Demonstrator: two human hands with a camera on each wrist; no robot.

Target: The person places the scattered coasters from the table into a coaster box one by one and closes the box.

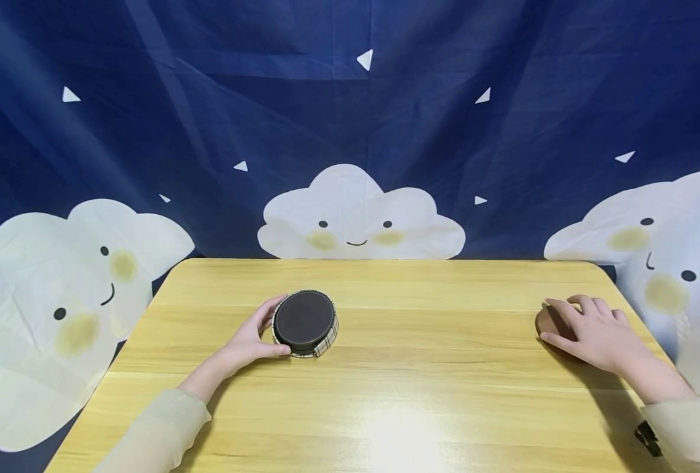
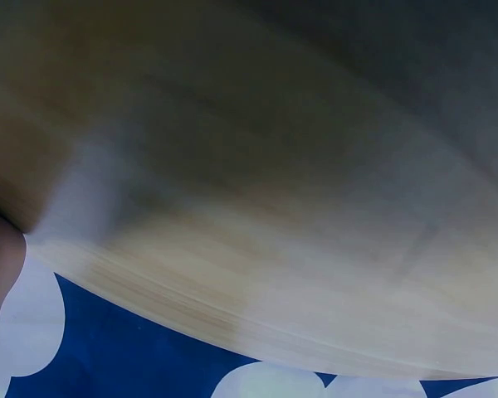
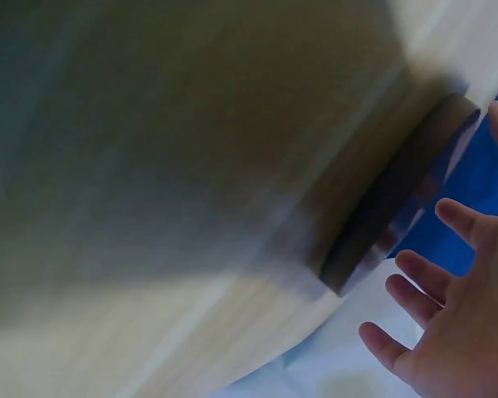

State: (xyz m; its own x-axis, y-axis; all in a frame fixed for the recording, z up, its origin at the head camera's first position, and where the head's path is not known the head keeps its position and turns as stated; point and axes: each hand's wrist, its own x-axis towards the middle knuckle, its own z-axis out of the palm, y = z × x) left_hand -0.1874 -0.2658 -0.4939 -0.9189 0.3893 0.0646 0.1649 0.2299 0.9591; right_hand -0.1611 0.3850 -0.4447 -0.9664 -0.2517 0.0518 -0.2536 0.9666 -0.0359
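Observation:
In the head view my left hand (image 1: 249,338) grips a round coaster holder (image 1: 305,320) by its left side, thumb in front and fingers behind. The holder has a dark, stitched leather-like face and a plaid side wall. On the right of the table, my right hand (image 1: 601,335) hovers over a round brown coaster (image 1: 552,322), covering part of it. From the right wrist view, this coaster (image 3: 398,195) lies flat on the wood, and the fingers of the right hand (image 3: 469,307) are spread above it, apart from it. The left wrist view shows only a sliver of the left hand (image 2: 0,274).
Both hands are over a light wooden table (image 1: 421,368) with rounded far corners. Behind it hangs a dark blue cloth (image 1: 433,131) printed with white clouds and small triangles. A small black object (image 1: 648,438) shows beneath the right sleeve.

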